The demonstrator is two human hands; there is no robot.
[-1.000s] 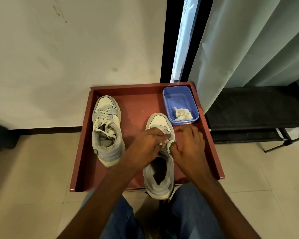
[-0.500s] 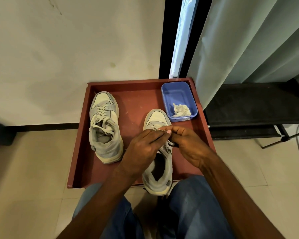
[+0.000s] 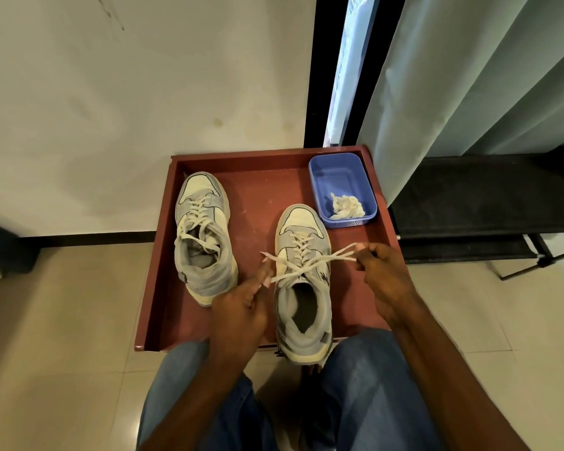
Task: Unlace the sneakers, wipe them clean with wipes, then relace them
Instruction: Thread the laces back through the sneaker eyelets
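Observation:
Two grey-and-cream sneakers stand toes away from me on a red-brown tray [image 3: 258,177]. The left sneaker [image 3: 202,236] is laced, its ends lying loose over the opening. The right sneaker [image 3: 303,281] is nearer me, heel over the tray's front edge. Its white lace [image 3: 310,263] is stretched out sideways across the tongue. My left hand [image 3: 245,304] pinches one lace end at the shoe's left side. My right hand [image 3: 380,271] pinches the other end out to the right.
A blue plastic basket [image 3: 342,177] with crumpled white wipes [image 3: 345,205] sits in the tray's far right corner. A wall rises behind the tray, with a dark door frame [image 3: 315,70] and a pale curtain [image 3: 469,76] to the right. A black rack [image 3: 485,203] stands at right. My jeans-clad knees [image 3: 365,379] flank the tray's front.
Both hands were together over the right sneaker's knot. They have pulled apart sideways, drawing the lace ends out to the left and right.

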